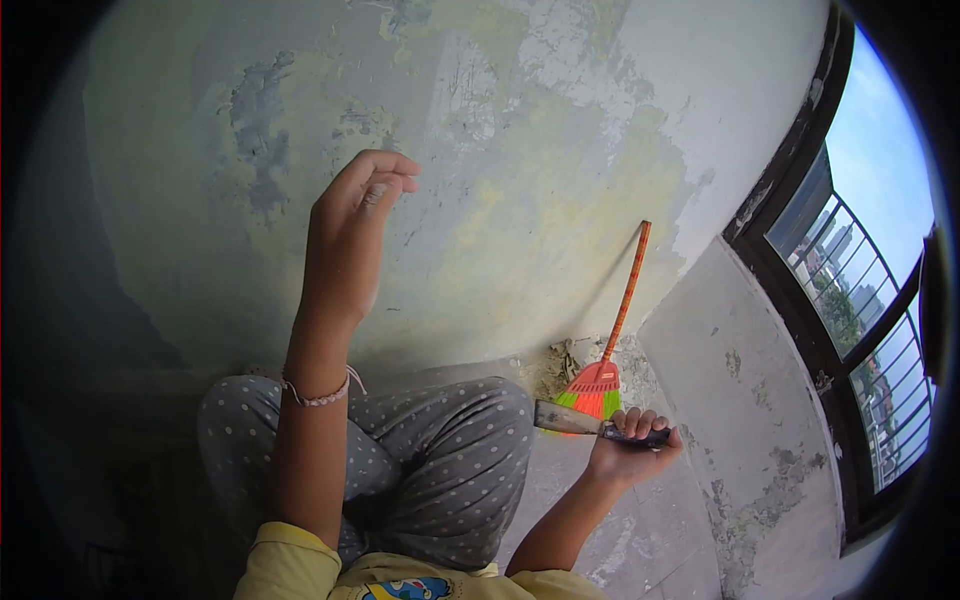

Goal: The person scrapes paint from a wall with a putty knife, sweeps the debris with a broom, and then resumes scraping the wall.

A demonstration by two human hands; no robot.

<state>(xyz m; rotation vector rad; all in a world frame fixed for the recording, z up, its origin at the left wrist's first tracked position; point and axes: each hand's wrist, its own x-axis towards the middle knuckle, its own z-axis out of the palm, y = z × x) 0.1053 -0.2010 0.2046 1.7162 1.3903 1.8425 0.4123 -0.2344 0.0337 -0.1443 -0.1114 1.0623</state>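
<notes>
My left hand [358,205] is raised in front of the wall [480,240]. Its fingers are curled in together, with whitish residue on the thumb, and nothing shows in them. Low on the right, my right hand [632,452] is wrapped round the dark handle of a putty knife [568,417]. The wide metal blade points left, toward my knee, and overlaps the broom in view. Grey and pale patches, some rough, cover the yellowish-green wall surface.
A broom [628,290] with an orange handle and red-and-green bristles leans in the corner beside some debris [553,370]. My bent legs [440,450] in dotted trousers are close to the wall. At right is a dark-framed window [840,340] above a stained low wall [745,400].
</notes>
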